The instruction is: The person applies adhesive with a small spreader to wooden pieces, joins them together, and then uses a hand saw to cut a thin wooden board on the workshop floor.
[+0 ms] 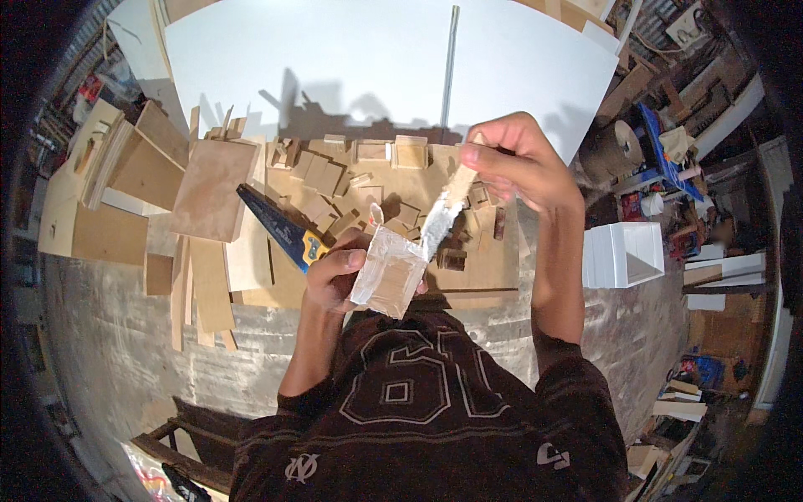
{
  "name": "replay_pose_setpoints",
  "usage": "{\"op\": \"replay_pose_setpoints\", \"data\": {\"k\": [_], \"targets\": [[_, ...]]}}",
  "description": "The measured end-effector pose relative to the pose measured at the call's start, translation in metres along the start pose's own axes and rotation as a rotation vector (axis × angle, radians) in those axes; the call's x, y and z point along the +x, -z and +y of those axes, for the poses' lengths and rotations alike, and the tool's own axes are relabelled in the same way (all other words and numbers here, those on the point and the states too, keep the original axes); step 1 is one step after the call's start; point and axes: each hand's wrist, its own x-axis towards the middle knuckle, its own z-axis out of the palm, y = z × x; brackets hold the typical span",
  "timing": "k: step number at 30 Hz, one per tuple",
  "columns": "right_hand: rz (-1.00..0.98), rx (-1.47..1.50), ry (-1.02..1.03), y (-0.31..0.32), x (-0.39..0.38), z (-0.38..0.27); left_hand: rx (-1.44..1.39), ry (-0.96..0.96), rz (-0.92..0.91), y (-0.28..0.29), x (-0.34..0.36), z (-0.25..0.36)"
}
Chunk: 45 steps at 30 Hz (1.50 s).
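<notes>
In the head view, my left hand [333,276] grips a small open wooden box [387,276] smeared with white paste, with a small reddish piece above its back corner. My right hand [502,163] is closed around the upper end of a flat wooden stick [457,188]; its lower part is thickly coated in white paste and meets the box's upper right corner. A handsaw [275,227] with a blue blade and yellow handle lies just behind my left hand. Small wooden blocks and pieces [320,171] are scattered on the wooden work board [488,268] beyond my hands.
Planks and a square panel [212,188] lie at the left beside stacked plywood boxes [109,230]. A large white board [376,58] stands at the back. A white open box [595,255] sits to the right, with cluttered shelves beyond. Concrete floor [217,372] shows below.
</notes>
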Motion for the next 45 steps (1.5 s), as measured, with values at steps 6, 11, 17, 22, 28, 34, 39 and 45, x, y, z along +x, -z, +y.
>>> {"op": "replay_pose_setpoints", "data": {"k": [6,11,17,22,28,34,39,45], "targets": [[-0.028,0.028,0.019,-0.013,0.024,-0.001,-0.048,0.087,0.140,0.001,-0.001,-0.009],[-0.131,0.035,-0.042,0.001,0.023,0.002,-0.012,0.106,0.121,0.018,-0.003,-0.016],[-0.046,0.037,-0.003,-0.012,0.030,0.001,-0.003,0.096,0.176,0.001,0.005,-0.017],[-0.117,-0.015,-0.009,0.003,0.021,0.004,-0.023,0.080,0.258,-0.005,0.008,-0.014],[0.041,0.020,0.062,-0.007,0.027,0.008,0.142,0.034,0.219,-0.005,0.016,-0.011],[0.459,-0.208,0.356,-0.048,-0.046,0.025,0.031,-0.218,0.404,-0.012,0.017,0.000],[0.392,-0.681,0.910,-0.064,-0.080,0.038,-0.005,-0.364,0.486,-0.011,0.018,0.002],[0.410,-0.792,0.880,-0.080,-0.083,0.046,0.010,-0.422,0.369,-0.020,0.027,0.007]]}}
